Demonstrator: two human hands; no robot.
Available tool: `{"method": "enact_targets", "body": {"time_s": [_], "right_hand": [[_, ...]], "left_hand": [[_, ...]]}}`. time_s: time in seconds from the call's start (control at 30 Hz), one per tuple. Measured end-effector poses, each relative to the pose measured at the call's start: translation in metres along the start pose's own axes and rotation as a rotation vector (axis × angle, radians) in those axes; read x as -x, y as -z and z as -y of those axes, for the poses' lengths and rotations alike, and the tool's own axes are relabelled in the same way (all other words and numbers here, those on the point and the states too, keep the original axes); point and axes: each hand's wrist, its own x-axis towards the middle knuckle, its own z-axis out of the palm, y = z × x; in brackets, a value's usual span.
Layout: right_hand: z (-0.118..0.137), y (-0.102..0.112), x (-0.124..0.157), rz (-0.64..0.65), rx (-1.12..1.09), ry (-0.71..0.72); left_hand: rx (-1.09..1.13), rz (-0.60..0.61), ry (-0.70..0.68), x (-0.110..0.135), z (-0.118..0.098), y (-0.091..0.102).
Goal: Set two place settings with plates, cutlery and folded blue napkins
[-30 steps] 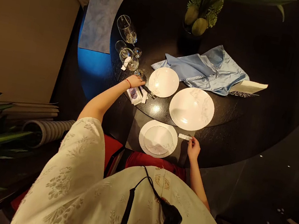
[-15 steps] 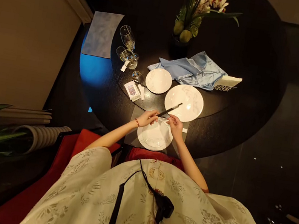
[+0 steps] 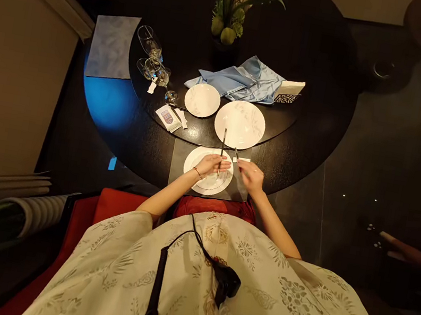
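Observation:
My left hand (image 3: 211, 167) is over the white plate setting (image 3: 188, 172) on the near placemat (image 3: 178, 160), fingers stretched to the right. Its thumb presses dark chopsticks (image 3: 224, 141) against the palm; they point away from me, and I cannot tell whether it is one or a pair. My right hand (image 3: 251, 176), just right of the plates, pinches a thin dark stick (image 3: 236, 154); most of this stick is hidden by the fingers. Close to its fingertips lies a small white rest (image 3: 246, 160).
Beyond are an oval-looking white plate (image 3: 240, 122), a smaller plate (image 3: 202, 101), white packets (image 3: 168, 118), several stemmed glasses (image 3: 151, 51), blue satin cloth (image 3: 243, 81), a napkin holder (image 3: 289, 92) and a flower pot (image 3: 226, 35). A red chair (image 3: 117, 206) stands left.
The chopsticks in my left hand have swung from slanting right to pointing straight away, and the left fingers have opened out. My right hand has shifted slightly right of the plate. The view has turned.

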Motion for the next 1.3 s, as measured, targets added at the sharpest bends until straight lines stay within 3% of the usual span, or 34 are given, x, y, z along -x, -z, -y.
{"method": "enact_targets", "body": {"time_s": [0.1,0.17,0.33,0.43,0.57,0.7,0.87,1.0,1.07,1.3], "right_hand": [[-0.005,-0.004,0.018,0.213,0.128,0.169],[-0.01,-0.005,0.033,0.237,0.211,0.185],[-0.018,0.001,0.072,0.241,0.346,0.13],[-0.028,0.004,0.088,0.23,0.294,0.001],[-0.048,-0.004,0.098,0.189,0.238,-0.378],[-0.068,-0.023,0.089,0.299,0.302,-0.674],[-0.096,-0.042,0.046,0.429,0.399,-0.767],[-0.119,-0.061,0.018,0.75,0.264,-0.989],[-0.127,-0.07,0.015,0.835,0.229,-1.081],[-0.13,-0.077,0.024,0.779,0.307,-1.058]], "left_hand": [[0.136,0.085,0.239,-0.002,0.02,-0.02],[0.187,0.061,0.342,-0.003,0.037,-0.033],[0.272,-0.033,0.488,-0.002,0.076,-0.055],[0.279,-0.055,0.535,0.001,0.092,-0.058],[0.258,-0.112,0.561,0.006,0.104,-0.039],[0.279,-0.235,0.517,0.01,0.113,-0.006],[0.35,-0.415,0.443,0.013,0.109,0.024],[0.422,-0.5,0.373,0.018,0.096,0.04],[0.437,-0.527,0.338,0.021,0.089,0.047],[0.512,-0.607,0.27,0.032,0.077,0.07]]}}
